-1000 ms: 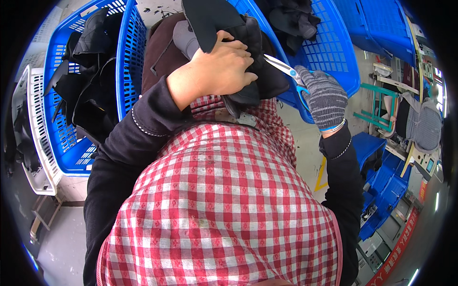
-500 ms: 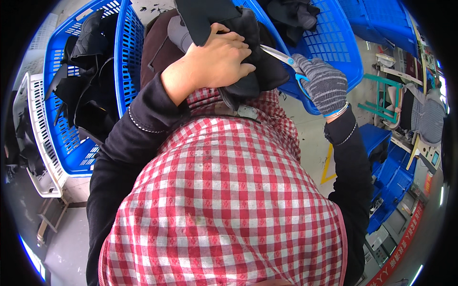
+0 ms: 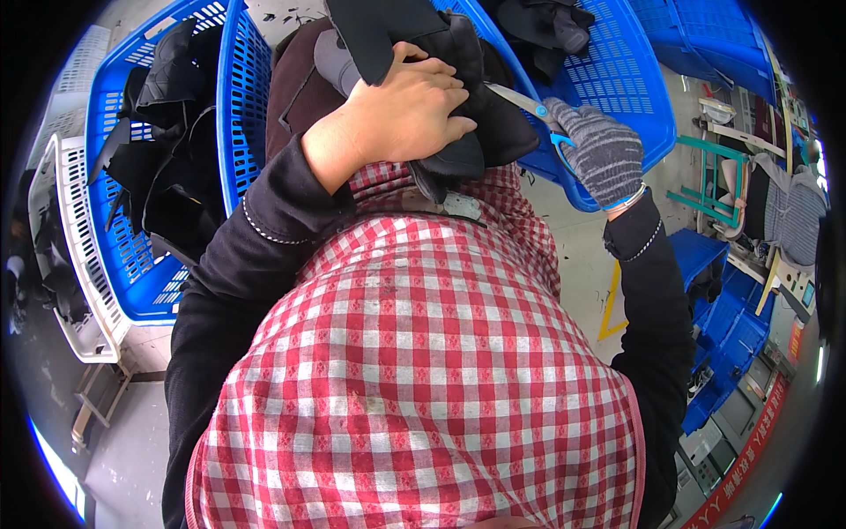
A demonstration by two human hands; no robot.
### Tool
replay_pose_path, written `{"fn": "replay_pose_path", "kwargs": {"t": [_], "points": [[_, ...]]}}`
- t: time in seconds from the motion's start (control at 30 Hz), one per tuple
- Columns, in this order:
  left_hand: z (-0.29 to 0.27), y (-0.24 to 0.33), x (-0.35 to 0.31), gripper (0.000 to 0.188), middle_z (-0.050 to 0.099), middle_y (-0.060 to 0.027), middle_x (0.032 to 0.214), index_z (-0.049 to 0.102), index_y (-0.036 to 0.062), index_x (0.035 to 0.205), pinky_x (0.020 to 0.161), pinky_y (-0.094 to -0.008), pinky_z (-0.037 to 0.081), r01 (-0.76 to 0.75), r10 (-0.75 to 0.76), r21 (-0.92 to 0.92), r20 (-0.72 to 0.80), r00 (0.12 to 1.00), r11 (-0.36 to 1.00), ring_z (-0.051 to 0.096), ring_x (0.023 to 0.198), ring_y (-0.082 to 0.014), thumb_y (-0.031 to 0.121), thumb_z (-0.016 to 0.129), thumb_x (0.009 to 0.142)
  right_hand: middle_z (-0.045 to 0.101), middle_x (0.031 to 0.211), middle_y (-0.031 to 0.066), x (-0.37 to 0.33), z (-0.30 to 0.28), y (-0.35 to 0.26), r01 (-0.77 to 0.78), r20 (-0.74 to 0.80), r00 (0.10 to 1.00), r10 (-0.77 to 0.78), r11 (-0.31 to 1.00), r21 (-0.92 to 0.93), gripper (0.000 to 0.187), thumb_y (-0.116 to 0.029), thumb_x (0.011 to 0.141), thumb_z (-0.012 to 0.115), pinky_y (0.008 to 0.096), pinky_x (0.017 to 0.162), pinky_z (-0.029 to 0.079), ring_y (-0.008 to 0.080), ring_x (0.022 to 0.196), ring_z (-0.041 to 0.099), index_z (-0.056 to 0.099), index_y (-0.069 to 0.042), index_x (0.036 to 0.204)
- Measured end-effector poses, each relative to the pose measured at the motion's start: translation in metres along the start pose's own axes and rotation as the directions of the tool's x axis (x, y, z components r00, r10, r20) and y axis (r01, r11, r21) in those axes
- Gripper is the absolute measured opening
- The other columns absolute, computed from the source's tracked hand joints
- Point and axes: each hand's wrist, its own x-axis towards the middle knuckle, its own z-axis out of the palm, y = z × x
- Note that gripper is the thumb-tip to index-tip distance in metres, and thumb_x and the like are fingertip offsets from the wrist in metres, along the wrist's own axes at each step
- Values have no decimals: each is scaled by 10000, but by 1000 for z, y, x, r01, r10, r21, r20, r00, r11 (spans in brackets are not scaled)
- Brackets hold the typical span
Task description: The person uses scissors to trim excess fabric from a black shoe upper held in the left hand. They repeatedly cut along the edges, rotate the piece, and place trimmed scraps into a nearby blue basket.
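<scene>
Across my lap lies a bundle of black padded fabric pieces [image 3: 504, 128], with one flat flap rising past my fingers at the top. My bare left hand [image 3: 398, 119] presses down over the bundle, its fingers curled and gripping the fabric. In a grey striped knit glove, my right hand [image 3: 604, 157] is closed around the light-blue handles of a pair of scissors [image 3: 536, 108]. The blades point left, their tips against or just over the right side of the black bundle. Whether they touch a thread or an edge is too small to tell.
A blue basket [image 3: 244, 97] full of black pieces stands at my left, beside a white basket [image 3: 84, 264]. Another blue basket [image 3: 627, 93] with black pieces is ahead to the right. Farther right are a green frame [image 3: 705, 189] and blue bins [image 3: 731, 326].
Almost nothing differs. The whole view has shifted slightly; both hands keep their hold, and the scissors stay at the right side of the bundle.
</scene>
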Motion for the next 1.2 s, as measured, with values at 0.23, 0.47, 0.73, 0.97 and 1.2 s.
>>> {"fn": "replay_pose_path", "kwargs": {"t": [0.23, 0.47, 0.73, 0.97, 1.2], "points": [[1, 0, -2, 462, 769, -64, 1207, 789, 73, 1160, 1165, -413, 285, -9, 10, 22, -21, 1000, 1000, 641, 1269, -180, 457, 616, 971, 716, 959, 105, 1, 31, 5, -40, -25, 999, 44, 987, 154, 444, -279, 933, 732, 399, 681, 561, 260, 811, 712, 668, -169, 1359], [1, -5, -7, 463, 764, -64, 1218, 792, 74, 1149, 1161, -411, 280, -29, 27, -18, -60, 998, 999, 631, 1275, -181, 465, 619, 971, 694, 1035, 139, 1, 51, -21, -323, 362, 874, 324, -169, 931, 391, -261, 1049, 642, 322, 794, 617, 235, 940, 728, 593, -16, 1350], [-40, 17, -25, 365, 649, -143, 1316, 656, 8, 1249, 1085, -418, 444, 54, -136, -431, -162, 977, 901, 605, 1267, -301, 94, 740, 905, 639, 1345, 122, 25, 47, -66, -97, 104, 917, 385, -39, 995, 502, -2, 988, 664, 315, 1060, 532, 192, 1205, 638, 508, -3, 1465], [-67, 45, -104, 949, 393, -200, 1495, 385, -11, 1483, 1099, -473, 455, 393, -573, -572, -171, 802, 720, 462, 1382, -329, 519, 840, 840, 627, 1266, 70, 20, 21, -99, -43, 11, 825, 564, 44, 998, 596, 61, 853, 752, 309, 1006, 508, 175, 1171, 603, 557, -17, 1411], [-56, 43, -118, 682, 413, -133, 1397, 390, 10, 1440, 1076, -438, 474, 227, -722, -808, -312, 618, 543, 497, 1319, -235, 321, 769, 965, 632, 1201, 57, 27, 9, -112, 170, -68, 658, 750, -60, 984, 597, 28, 813, 812, 339, 990, 520, 197, 1099, 629, 577, -38, 1357]]}}
